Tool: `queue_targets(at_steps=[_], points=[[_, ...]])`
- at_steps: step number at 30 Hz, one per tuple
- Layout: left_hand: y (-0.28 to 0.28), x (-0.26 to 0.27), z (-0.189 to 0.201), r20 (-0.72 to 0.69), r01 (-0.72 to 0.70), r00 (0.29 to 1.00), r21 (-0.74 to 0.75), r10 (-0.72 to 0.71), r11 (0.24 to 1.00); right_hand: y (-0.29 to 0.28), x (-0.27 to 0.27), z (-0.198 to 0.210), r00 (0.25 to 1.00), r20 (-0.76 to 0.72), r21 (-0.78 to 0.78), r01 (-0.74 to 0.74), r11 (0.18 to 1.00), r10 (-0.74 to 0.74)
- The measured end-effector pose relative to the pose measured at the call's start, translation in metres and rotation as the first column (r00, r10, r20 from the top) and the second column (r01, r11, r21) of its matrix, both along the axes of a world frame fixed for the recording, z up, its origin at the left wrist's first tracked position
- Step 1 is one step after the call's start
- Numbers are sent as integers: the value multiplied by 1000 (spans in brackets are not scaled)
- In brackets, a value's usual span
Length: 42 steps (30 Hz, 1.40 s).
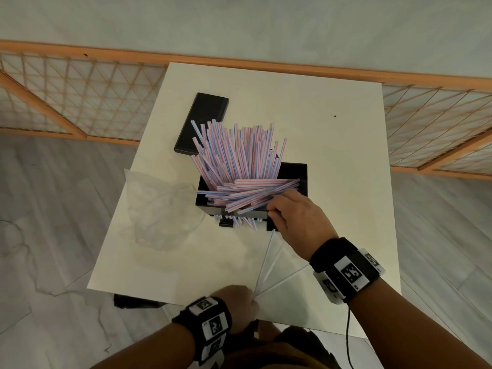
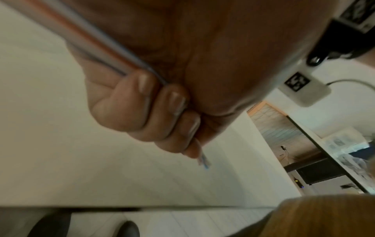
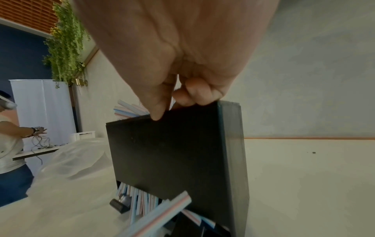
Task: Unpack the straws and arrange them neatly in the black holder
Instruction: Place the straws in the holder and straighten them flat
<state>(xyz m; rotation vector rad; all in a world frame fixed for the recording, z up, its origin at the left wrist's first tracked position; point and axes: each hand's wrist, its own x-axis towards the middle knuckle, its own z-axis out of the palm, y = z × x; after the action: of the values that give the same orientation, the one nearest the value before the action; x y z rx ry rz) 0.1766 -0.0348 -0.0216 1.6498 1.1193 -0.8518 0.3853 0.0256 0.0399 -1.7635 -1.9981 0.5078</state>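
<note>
Loading is under way: a few straws (image 1: 266, 265) are gripped in the left hand (image 1: 238, 306) over the desk (image 1: 332, 145) edge, the holder (image 1: 292, 171), crammed untidily, is fingered at its rim by the curled right hand (image 1: 298, 217), and levelling seems needed next.

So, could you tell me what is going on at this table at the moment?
A person is filling a black holder on a white table with striped straws. Most stand crookedly in it, and a bunch lies across its top. The right hand is at the holder's near rim, fingers curled among those straws. The left hand grips a few loose straws at the table's near edge. The empty plastic bag lies left of the holder, and a flat black lid lies behind it.
</note>
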Motion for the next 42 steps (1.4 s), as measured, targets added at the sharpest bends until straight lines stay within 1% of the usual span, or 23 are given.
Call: queue_targets(at_steps=[2, 4, 6, 9, 11, 13, 15, 17, 19, 20, 22, 24, 26, 27, 28, 29, 30, 32, 34, 36, 38, 40, 42], points=[[7, -5, 21, 40, 76, 996, 33, -77, 997, -3, 1, 11, 998, -43, 4, -46, 999, 47], [16, -9, 46, 89, 163, 982, 71, -169, 984, -11, 1, 26, 986, -20, 3, -167, 986, 167], [28, -13, 73, 106, 244, 960, 141, -260, 959, -23, -2, 40, 949, 52, -76, -306, 949, 310], [50, -18, 115, 182, 257, 934, 255, -307, 932, -37, -9, 49, 898, 127, -201, -393, 897, 422], [66, -21, 144, 265, 186, 919, 359, -291, 915, -37, -14, 46, 886, 182, -151, -403, 902, 427], [83, -23, 165, 353, 53, 904, 470, -243, 881, -28, -18, 43, 896, 227, -44, -383, 923, 383], [101, -23, 178, 451, -102, 873, 542, -186, 834, -13, -21, 43, 924, 201, -34, -327, 944, 327], [118, -23, 185, 541, -260, 833, 573, -120, 777, 2, -20, 47, 953, 113, -53, -276, 960, 280], [133, -20, 188, 641, -430, 767, 528, -12, 732, 16, -17, 50, 979, -56, -49, -198, 979, 195], [139, -17, 188, 706, -525, 705, 457, 66, 717, 22, -16, 52, 978, -149, -60, -155, 986, 145], [149, -9, 184, 812, -705, 519, 231, 267, 670, 33, -16, 58, 967, -245, -60, -92, 994, 75], [158, -1, 178, 825, -810, 362, 50, 433, 584, 42, -19, 64, 961, -273, -46, -63, 997, 48], [165, 4, 172, 808, -888, 250, -27, 534, 458, 50, -20, 66, 944, -330, -44, -49, 998, 31], [168, 5, 168, 803, -915, 218, -29, 555, 402, 54, -20, 64, 934, -356, -51, -53, 997, 31], [171, 5, 165, 800, -934, 206, -11, 564, 356, 58, -19, 60, 935, -353, -70, -68, 995, 39], [174, 3, 161, 796, -947, 203, 10, 570, 323, 61, -17, 55, 950, -305, -95, -92, 991, 59], [177, 2, 158, 792, -956, 180, 1, 583, 295, 62, -15, 48, 971, -222, -122, -117, 986, 87], [178, 1, 157, 779, -957, 82, -113, 622, 268, 61, -11, 36, 988, -93, -156, -135, 978, 122], [177, 1, 157, 737, -935, -22, -254, 675, 246, 56, -7, 34, 990, -127, -152, -85, 985, 66], [175, -2, 152, 708, -926, -62, -305, 703, 225, 49, -2, 37, 972, -234, -129, -13, 992, -18], [173, -3, 150, 695, -927, -61, -305, 716, 217, 42, 6, 40, 951, -295, -119, 60, 991, -93], [171, -4, 148, 697, -927, -25, -284, 717, 244, 37, 19, 41, 939, -312, -112, 117, 987, -146], [171, -7, 145, 721, -929, 34, -233, 693, 288, 34, 34, 44, 940, -300, -91, 144, 985, -165]])
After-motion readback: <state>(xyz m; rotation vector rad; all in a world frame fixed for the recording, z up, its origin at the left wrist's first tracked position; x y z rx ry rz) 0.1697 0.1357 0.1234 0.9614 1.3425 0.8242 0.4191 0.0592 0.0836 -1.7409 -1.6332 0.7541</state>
